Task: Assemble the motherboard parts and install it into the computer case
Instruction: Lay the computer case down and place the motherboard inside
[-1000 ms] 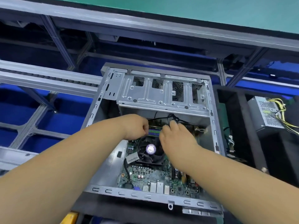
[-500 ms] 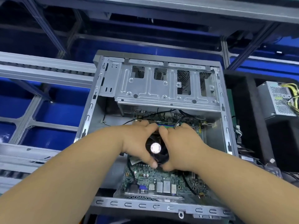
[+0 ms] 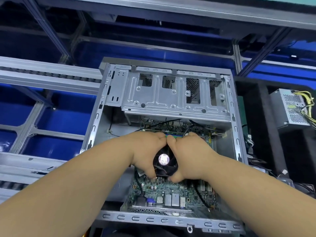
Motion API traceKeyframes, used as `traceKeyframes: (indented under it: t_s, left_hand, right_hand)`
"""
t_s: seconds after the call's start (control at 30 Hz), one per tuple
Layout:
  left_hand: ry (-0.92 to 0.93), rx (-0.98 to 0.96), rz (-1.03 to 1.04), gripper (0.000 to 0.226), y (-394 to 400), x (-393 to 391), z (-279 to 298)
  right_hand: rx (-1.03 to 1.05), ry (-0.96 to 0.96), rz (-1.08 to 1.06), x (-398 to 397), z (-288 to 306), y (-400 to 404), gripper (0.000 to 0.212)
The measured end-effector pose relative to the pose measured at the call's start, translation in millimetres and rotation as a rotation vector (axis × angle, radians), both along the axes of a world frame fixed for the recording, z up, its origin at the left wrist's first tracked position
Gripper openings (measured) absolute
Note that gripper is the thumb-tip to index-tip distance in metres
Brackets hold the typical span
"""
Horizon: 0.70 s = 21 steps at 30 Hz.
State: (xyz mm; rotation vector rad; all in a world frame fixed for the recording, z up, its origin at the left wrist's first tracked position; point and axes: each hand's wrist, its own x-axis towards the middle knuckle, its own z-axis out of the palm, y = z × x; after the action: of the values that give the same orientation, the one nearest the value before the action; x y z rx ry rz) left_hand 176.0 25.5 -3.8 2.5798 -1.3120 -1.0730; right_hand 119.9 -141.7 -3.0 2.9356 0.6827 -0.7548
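Both hands have closed in since a second ago | left hand (image 3: 145, 156) and right hand (image 3: 189, 158) grip one black round cooler fan (image 3: 164, 161), fingers curled round it | one green motherboard (image 3: 171, 190) inside one grey metal case (image 3: 172, 93), frame centre | one grey power supply (image 3: 292, 108) right edge

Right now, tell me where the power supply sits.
In the head view, the power supply sits at far right, outside the computer case, in a black tray.

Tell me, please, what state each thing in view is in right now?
Computer case: side open.
Motherboard: inside the case.
Cooler fan: on the motherboard, gripped from both sides.
Left hand: fingers curled round the fan.
Right hand: likewise.
Power supply: outside the case.
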Motion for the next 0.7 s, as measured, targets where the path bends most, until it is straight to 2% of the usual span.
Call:
traceKeyframes:
  t_s: [0.2, 0.33, 0.5, 0.7]
  left_hand:
    - [0.021, 0.011, 0.022, 0.101, -3.6, 1.4, -0.9]
    - [0.040, 0.024, 0.033, 0.103, -4.8, 3.4, -0.2]
    - [-0.005, 0.049, 0.025, 0.102, -6.8, -2.0, -3.1]
    - [-0.019, 0.073, 0.024, 0.104, -10.8, -0.8, -2.8]
  right_hand:
    - [0.017, 0.034, -0.027, 1.4, -3.2, -0.9, 0.088]
    - [0.009, 0.038, -0.019, 4.0, -3.4, -0.5, 0.096]
    - [0.037, 0.046, 0.031, 6.3, -2.7, -6.4, 0.094]
    - [0.036, 0.081, -0.014, 6.2, -5.6, -9.0, 0.096]
